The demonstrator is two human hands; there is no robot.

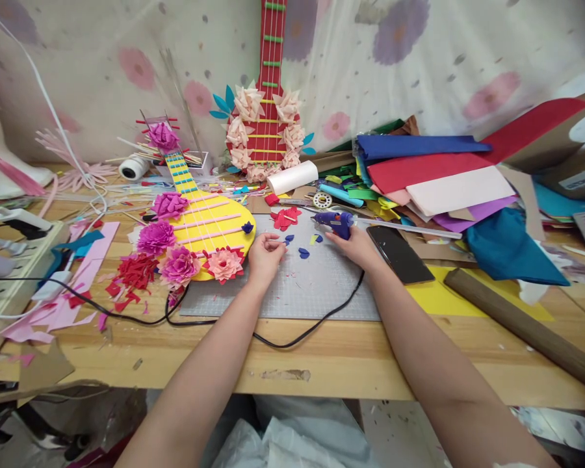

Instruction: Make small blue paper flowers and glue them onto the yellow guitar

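My right hand is wrapped round a blue glue gun lying on the grey cutting mat, its nozzle pointing left. My left hand rests on the mat with fingers pinched together near small blue paper pieces; what it pinches is too small to make out. Just left of that hand lies a yellow paper guitar edged with pink and magenta paper flowers. The gun's black cord loops across the mat's front edge.
A red paper guitar with cream flowers leans on the curtain behind. Stacked coloured paper sheets fill the right. A black phone, a brown roll, a white roll and red scraps lie on the wooden table.
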